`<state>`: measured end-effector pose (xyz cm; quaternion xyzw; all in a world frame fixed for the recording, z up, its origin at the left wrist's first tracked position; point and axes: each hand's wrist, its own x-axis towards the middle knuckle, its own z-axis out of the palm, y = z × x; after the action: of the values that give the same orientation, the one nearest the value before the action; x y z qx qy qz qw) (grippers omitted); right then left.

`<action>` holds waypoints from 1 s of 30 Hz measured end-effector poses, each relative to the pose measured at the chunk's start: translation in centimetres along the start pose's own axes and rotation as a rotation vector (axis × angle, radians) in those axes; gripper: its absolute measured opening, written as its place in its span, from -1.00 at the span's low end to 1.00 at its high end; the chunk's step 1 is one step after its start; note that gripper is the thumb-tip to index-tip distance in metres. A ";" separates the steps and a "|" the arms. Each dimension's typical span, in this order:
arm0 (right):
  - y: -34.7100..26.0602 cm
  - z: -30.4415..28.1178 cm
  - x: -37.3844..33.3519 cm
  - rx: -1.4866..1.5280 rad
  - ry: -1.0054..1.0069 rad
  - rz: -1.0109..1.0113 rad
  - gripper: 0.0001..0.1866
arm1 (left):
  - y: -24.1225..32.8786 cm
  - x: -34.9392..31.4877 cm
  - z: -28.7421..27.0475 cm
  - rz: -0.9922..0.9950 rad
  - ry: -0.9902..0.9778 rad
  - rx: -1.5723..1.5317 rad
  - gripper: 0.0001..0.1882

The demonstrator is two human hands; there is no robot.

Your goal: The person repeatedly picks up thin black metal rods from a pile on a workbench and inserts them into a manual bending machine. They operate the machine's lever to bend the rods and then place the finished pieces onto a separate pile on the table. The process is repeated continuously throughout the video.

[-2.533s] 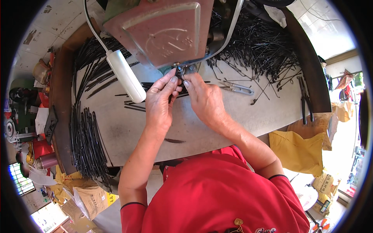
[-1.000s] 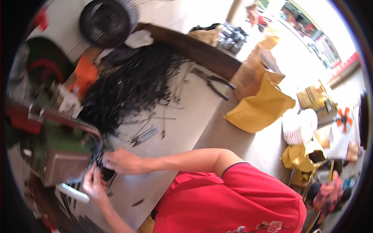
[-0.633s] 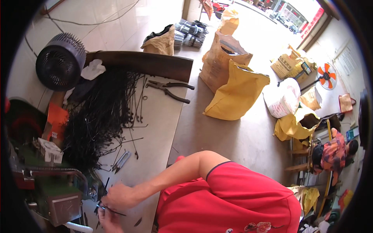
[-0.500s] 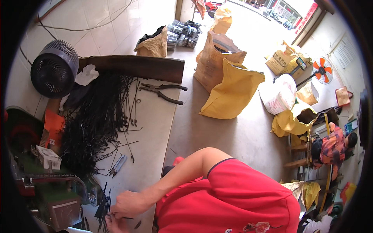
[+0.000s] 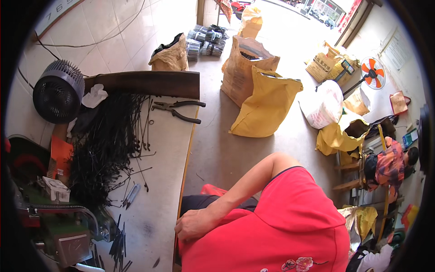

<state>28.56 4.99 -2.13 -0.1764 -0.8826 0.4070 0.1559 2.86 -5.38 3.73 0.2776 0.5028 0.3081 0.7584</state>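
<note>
My right hand is at the worktable's near edge, close against my red shirt, its fingers curled. Whatever it may hold is hidden. My left hand is out of view. On the white tabletop, left of my right hand, lies a loose bunch of thin black strips. A big heap of thin black rods covers the table's left part, with a few strays beside it. Small snips lie at the heap's near end. Dark-handled pliers rest at the table's far end.
A green machine stands at the lower left, a black fan beyond it. A brown board edges the table's far end. Yellow sacks stand on the floor. Another person sits at the far right.
My right hand has drawn back from the black strips to the table edge by my body. My left hand, earlier beside it at a thin black piece, has left the view.
</note>
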 end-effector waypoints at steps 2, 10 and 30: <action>0.3 -0.2 -1.2 0.006 -0.009 0.070 -0.80 | -1.0 3.1 2.7 0.068 0.049 0.143 -0.79; 1.4 -0.4 -1.9 0.011 -0.228 0.195 -0.80 | -3.9 10.9 8.3 0.409 0.149 0.756 -0.77; 0.1 -0.1 0.3 -0.098 -0.469 0.215 -0.75 | -4.9 10.6 5.8 0.674 0.263 1.101 -0.74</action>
<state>28.40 5.28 -2.08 -0.1772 -0.8895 0.4076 -0.1061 12.39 -1.34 -4.14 0.7274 0.5609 0.2578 0.2997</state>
